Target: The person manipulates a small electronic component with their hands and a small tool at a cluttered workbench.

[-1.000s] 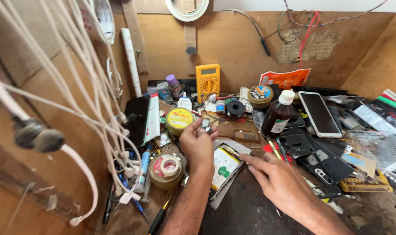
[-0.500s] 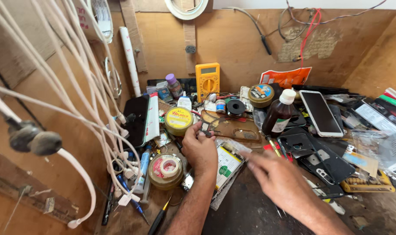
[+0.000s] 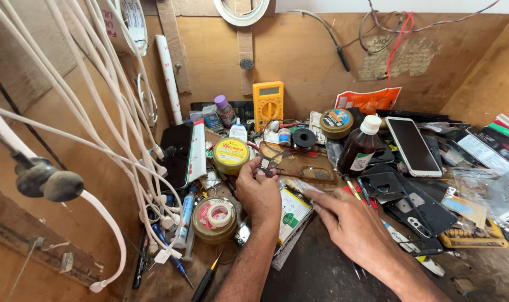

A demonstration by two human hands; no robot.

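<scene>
Left hand [image 3: 258,193] pinches a small dark part [image 3: 265,166]; right hand [image 3: 352,223] rests (fingers spread) on plastic wrap [image 3: 299,185].

— How many hands? 
— Two: left hand [image 3: 258,193], right hand [image 3: 352,226].
— Tins? 
— Three round ones: a yellow-lid tin [image 3: 231,155], a tape tin [image 3: 214,219], a back tin [image 3: 336,123].
— Bottles? 
— One brown bottle [image 3: 359,147], one small purple-cap bottle [image 3: 225,110].
— Meters? 
— One yellow multimeter [image 3: 268,105].
— Phones? 
— One white phone [image 3: 414,146] face up and one dark phone [image 3: 175,155] at the left; the loose back covers are too jumbled to count.
— Cables? 
— Many white cables [image 3: 106,112]; I cannot count them.
</scene>
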